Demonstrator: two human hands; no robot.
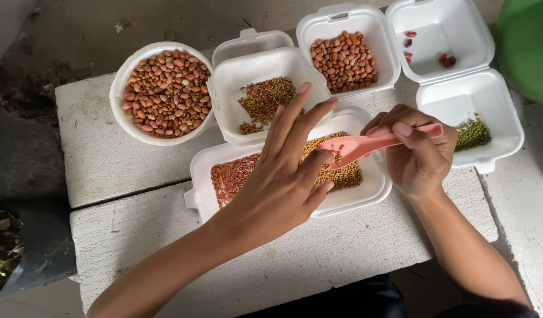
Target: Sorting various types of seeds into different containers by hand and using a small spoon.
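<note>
The right hand (417,154) is closed around the handle of a pink plastic spoon (365,145), thumb on top, with the spoon's bowl pointing left over the near foam tray (348,203). A few small grains lie in the spoon's bowl. The left hand (283,176) hovers over the same tray with its fingers spread and loosely extended toward the far side; the thumb and forefinger meet at the spoon's bowl, but whether they pinch a grain cannot be told.

The near foam tray holds two heaps: reddish rice grains (231,175) on the left and small tan-gold seeds (342,174) on the right, partly hidden beneath the left hand.

Just beyond it stands a second white foam box (230,88) with a smaller scatter of brownish seeds (265,100). To its left sits a round white bowl (121,82) heaped with mixed red-brown beans (165,91). To the far right, an open hinged foam box (389,65) holds pinkish-brown beans (342,59) in one half and a few dark red beans (427,50) in the other. Near that, on the right, another foam compartment (501,118) holds a small pile of green mung beans (472,132).

All of these rest on pale concrete blocks (118,159).
</note>
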